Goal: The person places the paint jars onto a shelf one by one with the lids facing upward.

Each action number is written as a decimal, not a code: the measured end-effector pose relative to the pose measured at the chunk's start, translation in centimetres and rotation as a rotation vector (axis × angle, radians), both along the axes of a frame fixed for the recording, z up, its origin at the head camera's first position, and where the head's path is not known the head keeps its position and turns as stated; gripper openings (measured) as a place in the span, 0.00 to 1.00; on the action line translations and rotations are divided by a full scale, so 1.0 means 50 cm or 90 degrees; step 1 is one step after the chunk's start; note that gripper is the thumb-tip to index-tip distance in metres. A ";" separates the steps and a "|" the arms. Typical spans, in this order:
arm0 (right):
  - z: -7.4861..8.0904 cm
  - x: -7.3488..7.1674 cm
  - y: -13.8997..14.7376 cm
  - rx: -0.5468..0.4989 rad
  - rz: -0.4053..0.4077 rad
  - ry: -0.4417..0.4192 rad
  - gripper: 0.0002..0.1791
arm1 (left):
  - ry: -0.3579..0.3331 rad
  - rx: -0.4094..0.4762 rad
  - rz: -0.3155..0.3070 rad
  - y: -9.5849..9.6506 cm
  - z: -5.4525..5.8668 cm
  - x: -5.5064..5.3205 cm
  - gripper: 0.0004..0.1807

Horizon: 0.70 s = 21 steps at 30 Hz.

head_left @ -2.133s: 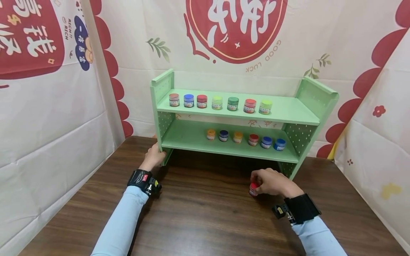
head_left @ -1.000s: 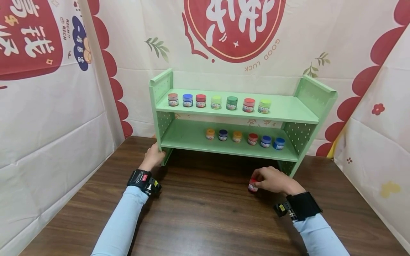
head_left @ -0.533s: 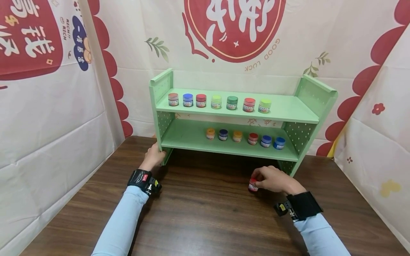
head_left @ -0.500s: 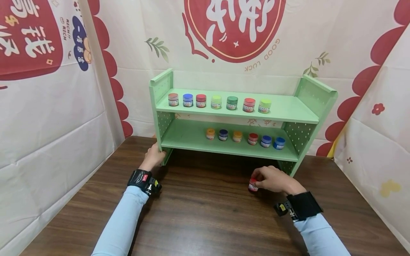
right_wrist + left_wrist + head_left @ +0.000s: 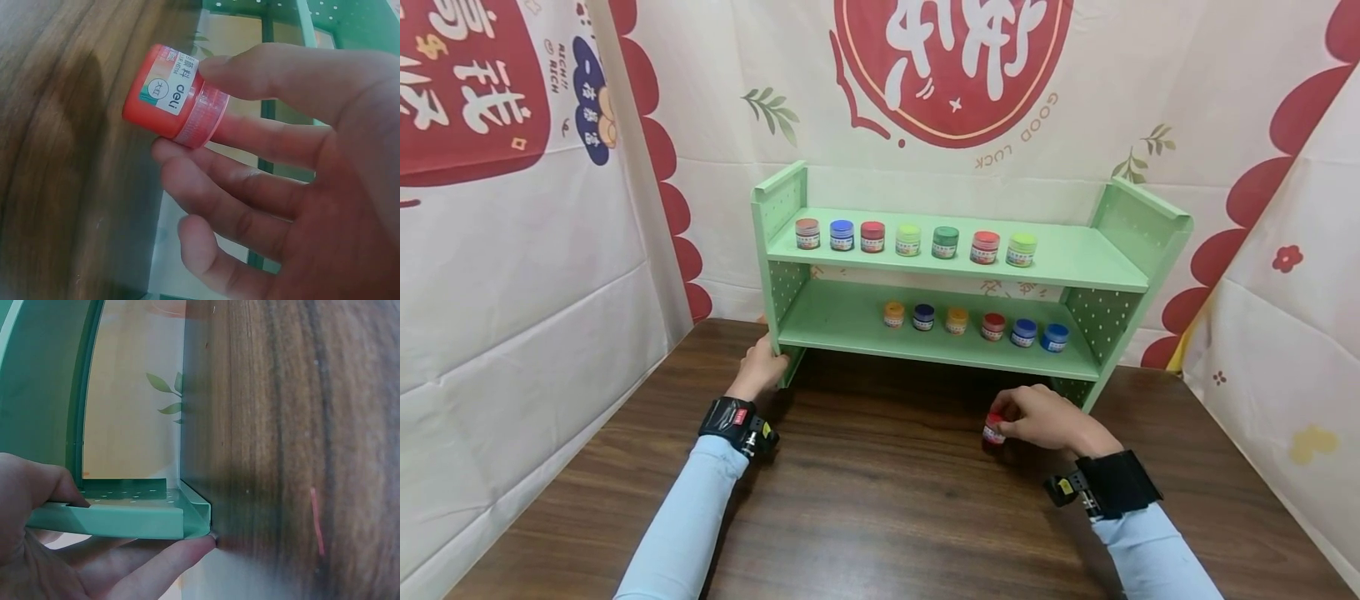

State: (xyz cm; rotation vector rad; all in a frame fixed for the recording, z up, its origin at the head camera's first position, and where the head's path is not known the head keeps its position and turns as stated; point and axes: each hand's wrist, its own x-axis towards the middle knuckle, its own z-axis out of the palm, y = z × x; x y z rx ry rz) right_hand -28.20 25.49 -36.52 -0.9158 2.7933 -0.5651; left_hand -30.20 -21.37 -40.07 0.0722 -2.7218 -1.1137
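My right hand [image 5: 1041, 415] pinches a small red paint jar [image 5: 993, 430] by its lid, thumb on one side and fingers on the other. The jar is upright at or just above the table, in front of the shelf's right leg; I cannot tell if its base touches. In the right wrist view, the red jar [image 5: 165, 94] shows a white label, and the other fingers lie loosely curled. My left hand [image 5: 760, 367] grips the left side panel of a green two-tier shelf [image 5: 940, 346] near its foot. The left wrist view shows the thumb and fingers around the panel's edge [image 5: 106, 522].
Several paint jars with red, blue, green and other lids, such as a dark green one [image 5: 945, 242], stand in a row on the upper tier. Several more, including an orange one [image 5: 957, 321], line the lower tier. Brown wood table [image 5: 865, 500] lies in front; printed cloth [image 5: 700, 208] hangs behind.
My right hand and the red paint jar have shifted very slightly away from me or upward in the head view. The left hand keeps its grip on the shelf. The jars on the tiers stay put.
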 end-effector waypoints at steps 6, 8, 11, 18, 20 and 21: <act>0.015 0.007 -0.004 -0.009 0.003 0.029 0.11 | 0.005 0.001 -0.003 0.000 0.000 -0.002 0.21; 0.020 0.010 -0.009 -0.013 0.006 0.036 0.11 | 0.006 0.003 -0.004 -0.001 0.000 -0.002 0.21; 0.026 0.016 -0.019 -0.020 0.014 0.043 0.11 | 0.006 0.000 -0.004 -0.002 0.001 -0.002 0.21; 0.039 0.021 -0.046 -0.028 0.009 0.047 0.11 | 0.009 -0.009 -0.001 -0.003 0.003 0.000 0.21; 0.042 0.021 -0.056 -0.032 0.009 0.054 0.10 | 0.008 -0.008 -0.006 -0.003 0.001 -0.001 0.21; 0.043 0.021 -0.061 -0.034 0.011 0.057 0.10 | 0.004 -0.004 -0.005 -0.003 0.001 0.000 0.21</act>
